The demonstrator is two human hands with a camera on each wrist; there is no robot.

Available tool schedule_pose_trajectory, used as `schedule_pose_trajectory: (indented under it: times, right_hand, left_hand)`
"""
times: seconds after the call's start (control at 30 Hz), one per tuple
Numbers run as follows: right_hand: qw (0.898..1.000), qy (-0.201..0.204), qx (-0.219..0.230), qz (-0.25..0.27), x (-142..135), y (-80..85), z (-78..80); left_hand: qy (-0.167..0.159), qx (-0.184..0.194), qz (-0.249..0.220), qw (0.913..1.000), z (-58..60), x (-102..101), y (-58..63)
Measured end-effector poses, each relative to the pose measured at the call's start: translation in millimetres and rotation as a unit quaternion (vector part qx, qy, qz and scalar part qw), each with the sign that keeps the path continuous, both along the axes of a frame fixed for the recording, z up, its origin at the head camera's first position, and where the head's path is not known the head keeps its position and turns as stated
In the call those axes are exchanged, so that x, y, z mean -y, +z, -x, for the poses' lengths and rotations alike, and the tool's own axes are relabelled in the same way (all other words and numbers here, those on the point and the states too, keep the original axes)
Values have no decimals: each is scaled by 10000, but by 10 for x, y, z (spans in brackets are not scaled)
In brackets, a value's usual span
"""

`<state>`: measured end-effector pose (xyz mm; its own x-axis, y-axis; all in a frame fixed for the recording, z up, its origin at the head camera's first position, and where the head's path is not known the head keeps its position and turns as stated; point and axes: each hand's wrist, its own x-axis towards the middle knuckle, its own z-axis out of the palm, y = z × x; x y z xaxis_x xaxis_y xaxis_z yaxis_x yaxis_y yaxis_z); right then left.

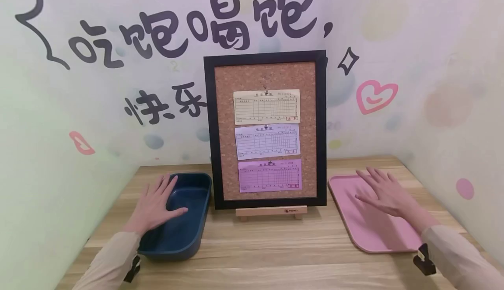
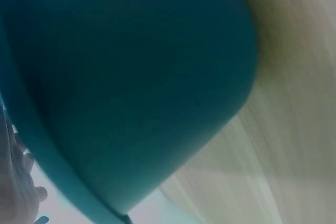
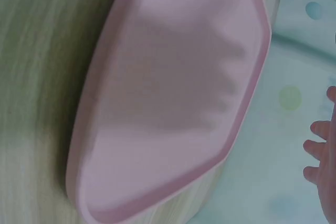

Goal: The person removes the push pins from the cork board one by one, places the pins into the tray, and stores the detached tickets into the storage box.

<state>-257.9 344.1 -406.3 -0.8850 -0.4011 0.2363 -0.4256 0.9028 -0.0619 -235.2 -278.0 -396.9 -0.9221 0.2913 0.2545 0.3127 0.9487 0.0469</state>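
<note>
My left hand (image 1: pixel 155 204) is held over the left side of a deep blue bin (image 1: pixel 198 237), fingers spread and holding nothing. In the left wrist view the bin's outer wall (image 2: pixel 147 93) fills most of the picture, with part of the hand at the lower left. On the other side, my right hand (image 1: pixel 387 193) hovers with spread fingers above a shallow pink tray (image 1: pixel 362 228), casting a shadow on it. Between them stands a black-framed cork board (image 1: pixel 228 150) bearing three pinned slips: a cream one (image 1: pixel 267 107), a pale lilac one (image 1: pixel 267 142) and a purple one (image 1: pixel 270 176).
The board leans on a small wooden easel (image 1: pixel 271 211) on the wood-grain table (image 1: pixel 275 255). Behind it rises a pale wall (image 1: pixel 252 19) with large dark lettering and coloured dots. More wall closes in at both sides of the table.
</note>
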Motion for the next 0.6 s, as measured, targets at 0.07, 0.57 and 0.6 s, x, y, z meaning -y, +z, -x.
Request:
schedule_pose_trajectory:
  times: [0.07,0.57,0.6]
  right_hand:
    - [9998,96,-143,48,-10,17,2]
    - [9961,323,-565,593,2,235,18]
    - [9958,295,-514,699,14,262,16]
  left_hand:
    - [-42,-25,-30,10000,18,-10,4]
    - [-184,-226,-262,9992,74,-117,174]
    - [-195,-248,-329,9990,75,-128,193]
